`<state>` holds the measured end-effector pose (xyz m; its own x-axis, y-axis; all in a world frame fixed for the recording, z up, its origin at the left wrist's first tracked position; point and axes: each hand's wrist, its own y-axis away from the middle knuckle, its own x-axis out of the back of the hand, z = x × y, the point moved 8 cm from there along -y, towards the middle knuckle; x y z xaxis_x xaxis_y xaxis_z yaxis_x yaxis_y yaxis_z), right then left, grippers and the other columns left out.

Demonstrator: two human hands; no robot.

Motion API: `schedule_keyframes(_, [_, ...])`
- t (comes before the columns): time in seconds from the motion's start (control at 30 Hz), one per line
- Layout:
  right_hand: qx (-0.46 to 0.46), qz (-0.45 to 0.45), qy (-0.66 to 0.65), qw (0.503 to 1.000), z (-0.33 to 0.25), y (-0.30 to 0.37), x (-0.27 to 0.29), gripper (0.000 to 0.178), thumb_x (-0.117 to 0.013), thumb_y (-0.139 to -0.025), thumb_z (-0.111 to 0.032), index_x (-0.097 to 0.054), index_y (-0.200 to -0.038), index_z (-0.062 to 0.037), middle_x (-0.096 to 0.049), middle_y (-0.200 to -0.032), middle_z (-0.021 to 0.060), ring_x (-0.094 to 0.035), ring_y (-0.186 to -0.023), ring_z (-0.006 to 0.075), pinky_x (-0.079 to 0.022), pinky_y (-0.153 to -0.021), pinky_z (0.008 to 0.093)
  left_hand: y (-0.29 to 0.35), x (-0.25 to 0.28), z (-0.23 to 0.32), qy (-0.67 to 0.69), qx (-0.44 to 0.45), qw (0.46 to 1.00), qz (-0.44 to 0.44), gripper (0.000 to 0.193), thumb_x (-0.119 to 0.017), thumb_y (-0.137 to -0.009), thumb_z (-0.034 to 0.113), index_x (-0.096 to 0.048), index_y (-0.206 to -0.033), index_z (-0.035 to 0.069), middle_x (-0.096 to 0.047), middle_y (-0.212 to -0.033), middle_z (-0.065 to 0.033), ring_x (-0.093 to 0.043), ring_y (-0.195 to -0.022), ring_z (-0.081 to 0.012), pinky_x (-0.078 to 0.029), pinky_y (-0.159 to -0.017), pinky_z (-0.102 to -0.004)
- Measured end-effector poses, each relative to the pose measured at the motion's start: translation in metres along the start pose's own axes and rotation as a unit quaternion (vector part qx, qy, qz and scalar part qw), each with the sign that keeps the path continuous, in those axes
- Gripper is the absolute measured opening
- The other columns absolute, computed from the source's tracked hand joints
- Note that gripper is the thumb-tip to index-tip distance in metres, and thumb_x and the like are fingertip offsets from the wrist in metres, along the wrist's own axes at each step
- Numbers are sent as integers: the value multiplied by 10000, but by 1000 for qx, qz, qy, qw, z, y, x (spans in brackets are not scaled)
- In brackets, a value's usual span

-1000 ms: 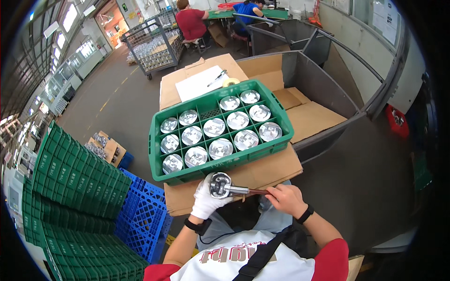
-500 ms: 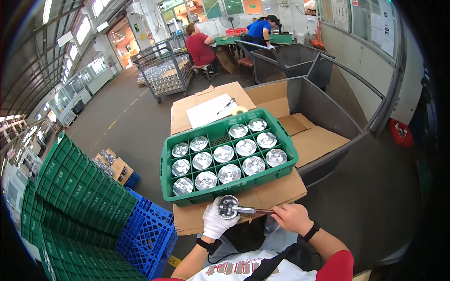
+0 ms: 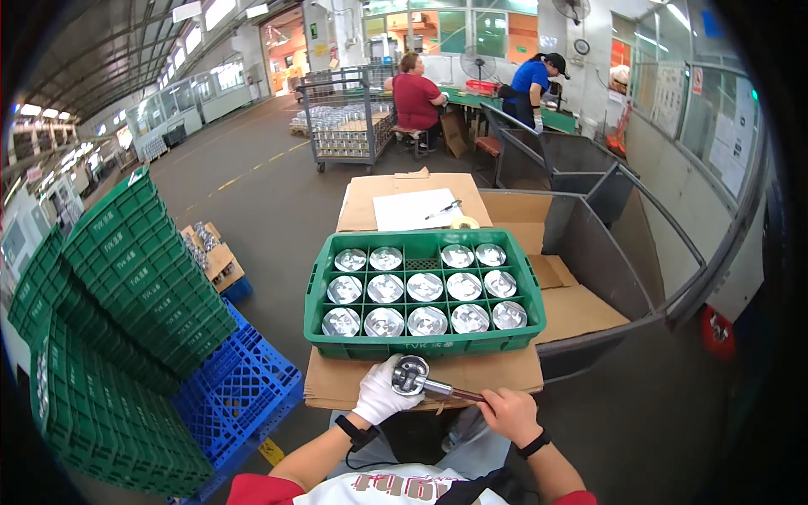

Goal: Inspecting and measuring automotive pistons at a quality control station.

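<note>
A silvery piston (image 3: 410, 375) is resting in the gloved left hand (image 3: 381, 392), ahead of the person's lap, its round end facing upward. That hand is curling partly closed about the piston's left and lower side. The bare right hand (image 3: 510, 415) is pinching its fingers together on the brown grip of a metal-ended rod (image 3: 438, 387), which is bridging the space between the hands.

The step in hand seems to be working or trying the rod at the piston's side; the next move is probably calling for a steady left hold while the right is keeping the rod in line.

Just beyond both hands, a green divided crate (image 3: 370, 345) is holding rows of pistons (image 3: 425, 287), the far row's middle cell showing its perforated base. Cardboard (image 3: 337, 383) is lying beneath the crate.

The glove is hiding the held piston's underside, and the right fingers are covering the grip's end. Whether the rod's tip is sitting inside a bore or merely touching is impossible to tell. Well left of the hands, stacked crates (image 3: 126, 278) are running into the dark rim.
</note>
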<state>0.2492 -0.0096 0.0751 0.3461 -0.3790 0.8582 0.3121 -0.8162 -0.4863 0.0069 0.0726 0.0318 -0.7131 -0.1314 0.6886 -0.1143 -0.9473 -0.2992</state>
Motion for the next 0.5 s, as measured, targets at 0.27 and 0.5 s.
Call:
schedule_keyframes(0.27, [-1, -20, -23, 1000, -2, 5, -14, 167, -710, -824, -262, -694, -936, -139, -560, -665, 62, -592, -557, 286, -465, -504, 398, 3, 7, -5, 4, 12, 1000, 10, 762, -843, -558, 440, -575, -1195, 119, -675, -1013, -135, -644, -960, -354, -528, -875, -441])
schedule_keyframes(0.5, [-9, -25, -19, 999, -17, 1, -11, 163, -724, -811, -229, -687, -923, -116, -582, -677, 86, -601, -597, 308, -458, -540, 424, 4, 7, 2, 27, 1, 999, -26, 712, -809, -611, 416, -559, -1216, 136, -657, -1063, -153, -626, -962, -369, -512, -881, -445])
